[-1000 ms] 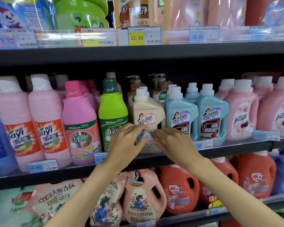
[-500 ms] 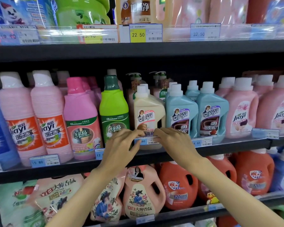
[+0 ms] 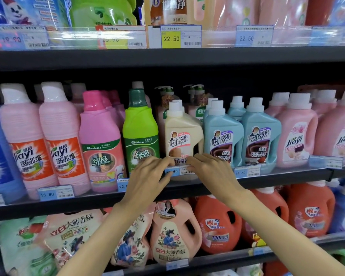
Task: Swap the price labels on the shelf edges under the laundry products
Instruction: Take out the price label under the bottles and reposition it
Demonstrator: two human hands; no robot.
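Pressing along the top of a small blue-and-white paper price label (image 3: 177,171), both hands worked at the front edge of the middle black shelf (image 3: 267,181), directly under a cream plastic detergent jug with a white cap (image 3: 182,134). The left hand (image 3: 149,176) had its fingers curled over the label's left end, thumb reaching toward its lower corner; the right hand (image 3: 211,172) had its fingertips bent onto the label's right end. Whether either hand truly pinched the paper or only pushed it into the clear plastic strip could not be told. The label looked nearly seated, though partly covered. Judging from this, uneven pressure could buckle the paper or leave one end proud of the strip, so it might slide out. Knuckles sat close to the jug, and a nudge could push it back or tip it against the pale blue jug (image 3: 223,136) beside it.
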